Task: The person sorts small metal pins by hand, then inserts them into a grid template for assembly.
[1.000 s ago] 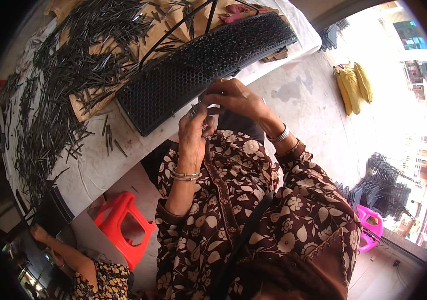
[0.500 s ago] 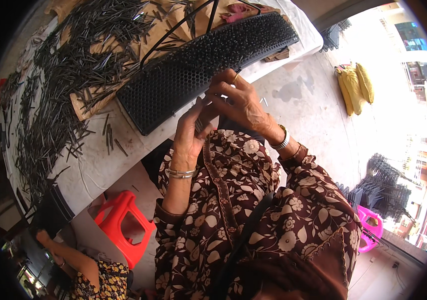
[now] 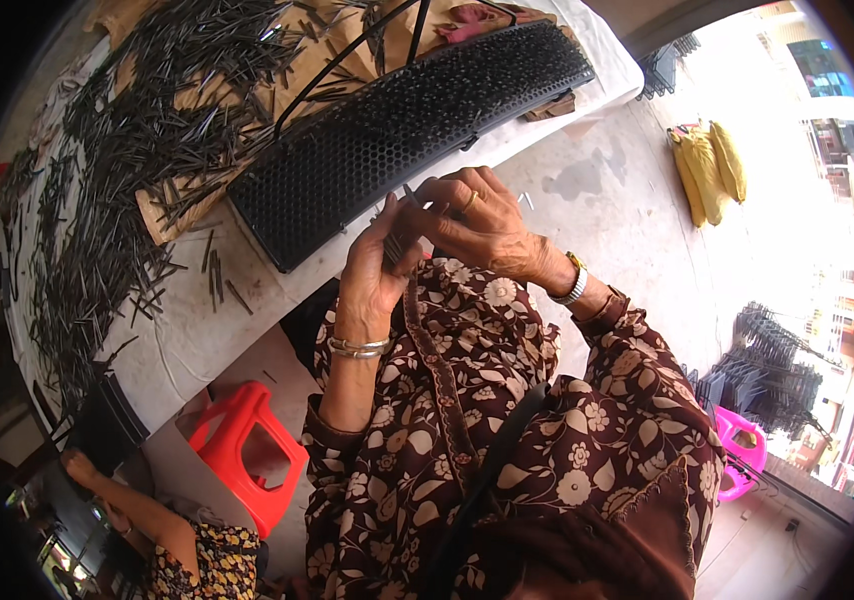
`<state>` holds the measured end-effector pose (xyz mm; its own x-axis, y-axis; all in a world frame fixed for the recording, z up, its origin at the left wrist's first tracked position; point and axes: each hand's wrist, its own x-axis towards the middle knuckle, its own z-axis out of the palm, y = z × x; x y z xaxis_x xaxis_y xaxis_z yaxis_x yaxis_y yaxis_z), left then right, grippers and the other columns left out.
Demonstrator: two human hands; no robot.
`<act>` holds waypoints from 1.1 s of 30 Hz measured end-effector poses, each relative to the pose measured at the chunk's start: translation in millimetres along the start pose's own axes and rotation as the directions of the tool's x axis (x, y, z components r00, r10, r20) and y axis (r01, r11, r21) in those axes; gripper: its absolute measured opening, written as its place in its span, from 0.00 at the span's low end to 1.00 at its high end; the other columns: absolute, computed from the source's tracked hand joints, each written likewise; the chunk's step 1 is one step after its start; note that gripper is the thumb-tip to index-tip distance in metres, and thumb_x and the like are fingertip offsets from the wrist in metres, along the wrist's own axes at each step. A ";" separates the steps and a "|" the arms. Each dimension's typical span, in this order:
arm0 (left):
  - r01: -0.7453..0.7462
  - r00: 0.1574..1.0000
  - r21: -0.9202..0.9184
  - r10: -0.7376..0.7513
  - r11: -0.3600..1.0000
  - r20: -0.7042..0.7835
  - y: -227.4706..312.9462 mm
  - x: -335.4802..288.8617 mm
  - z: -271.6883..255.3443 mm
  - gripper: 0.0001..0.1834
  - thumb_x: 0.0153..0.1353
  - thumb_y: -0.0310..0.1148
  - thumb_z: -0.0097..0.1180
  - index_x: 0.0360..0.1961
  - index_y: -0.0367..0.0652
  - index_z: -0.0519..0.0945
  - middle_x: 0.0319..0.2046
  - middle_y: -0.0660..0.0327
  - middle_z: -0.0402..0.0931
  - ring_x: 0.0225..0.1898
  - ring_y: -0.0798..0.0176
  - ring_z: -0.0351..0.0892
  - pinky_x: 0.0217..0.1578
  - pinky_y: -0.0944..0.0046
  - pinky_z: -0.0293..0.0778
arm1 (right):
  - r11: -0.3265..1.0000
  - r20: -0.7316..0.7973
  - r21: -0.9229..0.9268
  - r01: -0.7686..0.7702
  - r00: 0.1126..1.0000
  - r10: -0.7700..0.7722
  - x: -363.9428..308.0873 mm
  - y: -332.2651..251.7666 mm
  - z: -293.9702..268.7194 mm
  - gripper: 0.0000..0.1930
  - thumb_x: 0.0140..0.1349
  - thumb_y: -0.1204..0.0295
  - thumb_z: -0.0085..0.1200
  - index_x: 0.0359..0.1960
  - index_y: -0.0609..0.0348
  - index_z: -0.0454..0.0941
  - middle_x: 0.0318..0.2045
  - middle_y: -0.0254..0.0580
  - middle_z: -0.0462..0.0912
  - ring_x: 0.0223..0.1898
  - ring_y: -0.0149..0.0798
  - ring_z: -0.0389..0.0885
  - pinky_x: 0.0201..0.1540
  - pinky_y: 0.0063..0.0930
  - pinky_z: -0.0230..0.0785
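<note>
My left hand [image 3: 371, 275] is closed around a few thin black strips [image 3: 393, 246], partly hidden by its fingers. Beside it, my right hand [image 3: 485, 228] pinches at a dark strip tip [image 3: 410, 194] that sticks up between the two hands. Just beyond both hands lies a long black panel [image 3: 297, 196] full of small round holes. Its far right part is packed with short upright strip ends, while the near left part shows open holes. A large loose heap of black strips [image 3: 112, 215] covers the table's left side.
The white-covered table [image 3: 267, 290] also bears brown cardboard [image 3: 150, 215] and a black metal frame [image 3: 347, 65]. A red stool [image 3: 259, 400] stands below the edge. Another person's arm [image 3: 152, 515] is lower left. Yellow sacks [image 3: 702, 180], stacked black racks [image 3: 767, 380] and a pink stool [image 3: 742, 460] are right.
My right hand has drawn back from the panel's near edge, down toward my left hand. A dark strip tip now shows between my hands.
</note>
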<state>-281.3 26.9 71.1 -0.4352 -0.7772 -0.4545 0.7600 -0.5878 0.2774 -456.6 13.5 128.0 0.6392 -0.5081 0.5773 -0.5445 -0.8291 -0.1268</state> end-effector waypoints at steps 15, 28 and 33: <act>-0.142 0.935 0.476 0.276 0.868 -0.223 -3.6 -23.1 40.8 0.12 0.66 0.38 0.55 0.42 0.41 0.78 0.35 0.61 0.83 0.28 0.71 0.82 0.15 0.78 0.57 | 0.543 0.261 0.499 -0.675 0.715 0.649 11.9 0.0 -1.4 0.11 0.58 0.74 0.60 0.41 0.66 0.77 0.38 0.47 0.79 0.35 0.40 0.82 0.37 0.28 0.76; -0.179 0.956 0.590 0.281 0.788 -0.085 -11.9 -25.7 33.8 0.14 0.67 0.43 0.52 0.42 0.43 0.77 0.33 0.61 0.84 0.27 0.70 0.84 0.16 0.81 0.54 | 0.236 0.555 0.598 -0.766 0.608 0.568 12.8 13.7 3.3 0.13 0.64 0.68 0.53 0.41 0.70 0.78 0.33 0.43 0.83 0.34 0.31 0.80 0.37 0.24 0.73; -0.144 0.956 0.618 0.271 0.773 -0.116 -10.7 -26.2 37.0 0.14 0.67 0.44 0.51 0.43 0.45 0.77 0.32 0.61 0.84 0.29 0.70 0.84 0.19 0.79 0.58 | 0.286 0.595 0.540 -0.792 0.599 0.536 13.5 20.4 3.5 0.12 0.62 0.70 0.54 0.40 0.70 0.79 0.33 0.45 0.84 0.35 0.31 0.80 0.38 0.25 0.73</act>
<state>-295.8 45.2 111.3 -0.1541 -0.8760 -0.4571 0.3515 -0.4810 0.8032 -457.2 -11.1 130.4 0.4142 -0.8875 -0.2021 -0.3689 0.0394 -0.9286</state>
